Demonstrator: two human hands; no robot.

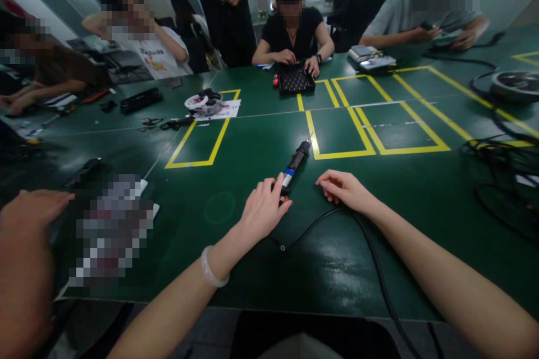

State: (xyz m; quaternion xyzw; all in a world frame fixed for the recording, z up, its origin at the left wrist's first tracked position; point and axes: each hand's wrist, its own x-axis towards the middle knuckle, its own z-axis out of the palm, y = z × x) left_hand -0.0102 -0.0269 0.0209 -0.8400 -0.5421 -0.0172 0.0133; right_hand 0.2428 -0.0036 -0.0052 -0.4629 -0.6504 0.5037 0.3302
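Observation:
An electric screwdriver with a black body, a blue band and a silver section lies at a slant on the green table, its thin bit pointing away from me. My left hand, a pale bangle at its wrist, holds the tool's near end between thumb and index finger, with the other fingers lying alongside. To the right of the tool, my right hand rests on the table, fingers loosely bent and slightly apart, nothing seen in them. A black cable runs beneath my right wrist toward the table's near edge.
Yellow tape rectangles mark the green table. Across it, a person handles a black tray. A co-worker's hand is at left, near a blurred-out item. Coiled black cables lie at right.

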